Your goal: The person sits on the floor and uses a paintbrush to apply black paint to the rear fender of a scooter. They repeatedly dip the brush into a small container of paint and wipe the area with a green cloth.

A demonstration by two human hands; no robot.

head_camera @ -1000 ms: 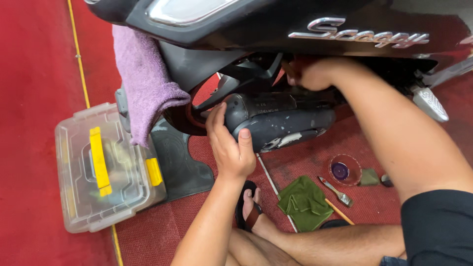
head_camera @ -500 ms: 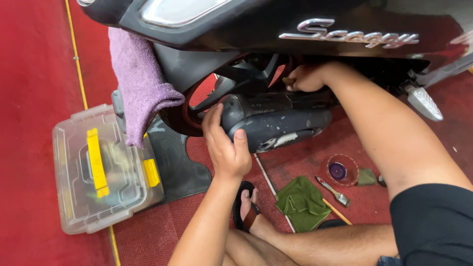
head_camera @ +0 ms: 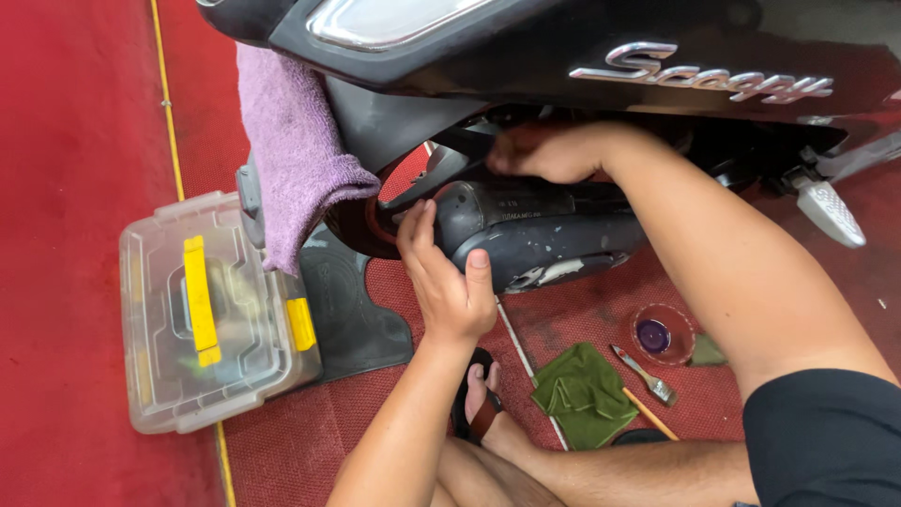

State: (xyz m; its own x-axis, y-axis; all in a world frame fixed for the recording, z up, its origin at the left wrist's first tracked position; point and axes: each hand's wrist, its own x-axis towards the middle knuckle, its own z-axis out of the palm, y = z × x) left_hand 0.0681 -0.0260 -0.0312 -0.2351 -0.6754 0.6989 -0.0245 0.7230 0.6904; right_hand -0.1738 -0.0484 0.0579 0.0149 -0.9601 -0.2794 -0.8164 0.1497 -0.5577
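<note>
A black scooter [head_camera: 582,56] fills the top of the view. Below its body sits a dark grey exhaust muffler [head_camera: 554,235] with scuffed paint. My left hand [head_camera: 443,277] cups the muffler's front end, thumb on its lower cover, fingers wrapped around the rounded tip. My right hand [head_camera: 554,152] reaches in above the muffler, under the body panel, fingers curled on a part that is hidden from me. My bare foot in a sandal [head_camera: 481,402] rests on the red floor below.
A clear plastic toolbox with yellow latches [head_camera: 202,310] lies at the left. A purple towel [head_camera: 291,160] hangs from the scooter. A green rag [head_camera: 587,394], a small brush [head_camera: 646,374] and a clear dish [head_camera: 662,333] lie on the red floor mat. A footpeg [head_camera: 831,211] sticks out right.
My right hand has moved left and deeper under the body panel. My left hand keeps its hold on the muffler's front end.
</note>
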